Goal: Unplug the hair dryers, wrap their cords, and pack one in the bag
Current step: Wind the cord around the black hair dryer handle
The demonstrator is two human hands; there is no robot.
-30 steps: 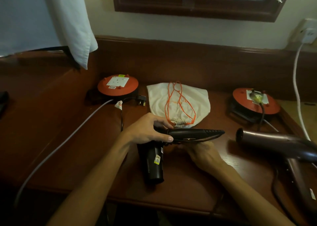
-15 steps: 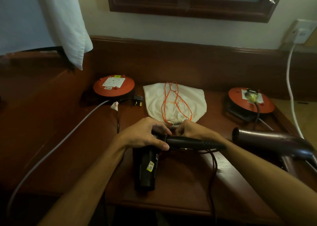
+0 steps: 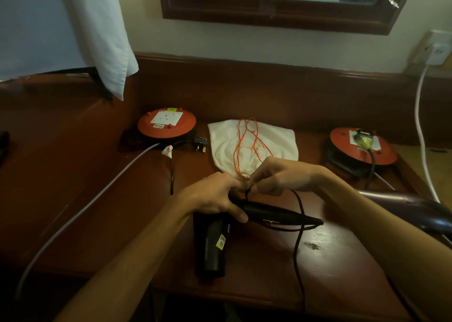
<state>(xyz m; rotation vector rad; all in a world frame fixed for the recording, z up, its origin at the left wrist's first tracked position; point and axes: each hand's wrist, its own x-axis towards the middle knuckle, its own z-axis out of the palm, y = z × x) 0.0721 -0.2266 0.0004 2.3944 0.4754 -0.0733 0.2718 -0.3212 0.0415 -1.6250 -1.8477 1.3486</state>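
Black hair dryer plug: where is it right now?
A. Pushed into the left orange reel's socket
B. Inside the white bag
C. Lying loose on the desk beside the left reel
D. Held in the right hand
C: the plug lies on the desk next to the left reel, whose socket is bare.

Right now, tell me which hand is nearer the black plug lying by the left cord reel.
Left. The left hand grips the black hair dryer below the plug; the right hand pinches the cord farther right, by the bag.

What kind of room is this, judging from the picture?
Probably a hotel room or bedroom dressing area: a dark wooden desk under a wood-framed mirror, a white towel hanging at the left, and hair dryers.
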